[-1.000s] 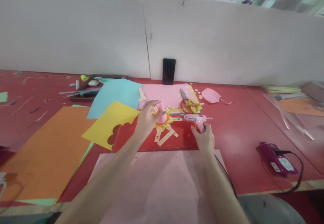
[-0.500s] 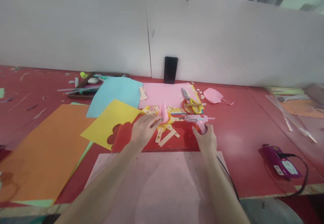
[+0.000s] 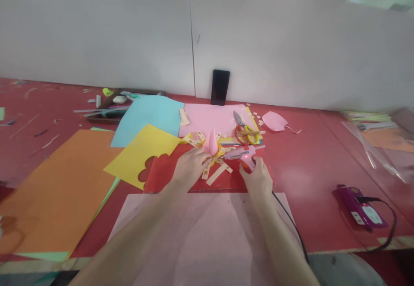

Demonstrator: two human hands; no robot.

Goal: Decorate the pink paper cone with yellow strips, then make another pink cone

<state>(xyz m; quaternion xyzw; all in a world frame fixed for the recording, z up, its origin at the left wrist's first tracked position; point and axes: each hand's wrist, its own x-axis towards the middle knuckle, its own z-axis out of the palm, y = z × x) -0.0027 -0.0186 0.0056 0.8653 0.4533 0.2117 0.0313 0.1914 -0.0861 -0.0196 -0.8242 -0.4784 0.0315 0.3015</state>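
Note:
My right hand [image 3: 257, 178] is wrapped round the handle of a pink glue gun [image 3: 247, 156], a small red light glowing on its body. The gun's nozzle points left, right by the base of a paper flower [image 3: 211, 143] that has a pink pointed centre and yellow petals. My left hand [image 3: 193, 165] is closed at the flower's left side, its fingertips pinching the lower edge; they partly cover the petals. Cream paper strips [image 3: 217, 175], some printed with stars, spread out around the flower. Underneath lies a red sheet [image 3: 168, 178].
Scissors [image 3: 244, 131] lie on pink paper [image 3: 211, 117] behind the flower. A phone [image 3: 220, 87] leans on the white partition [image 3: 129, 40]. Yellow [image 3: 129, 161], blue [image 3: 148, 120] and orange sheets [image 3: 54, 191] lie left. A purple power box [image 3: 360, 208] sits right; the gun's cord [image 3: 291, 221] runs off the front edge.
My right hand has brought the glue gun left and tilted it, so the nozzle is now at the flower's base. My left hand has shifted slightly right and down along the flower.

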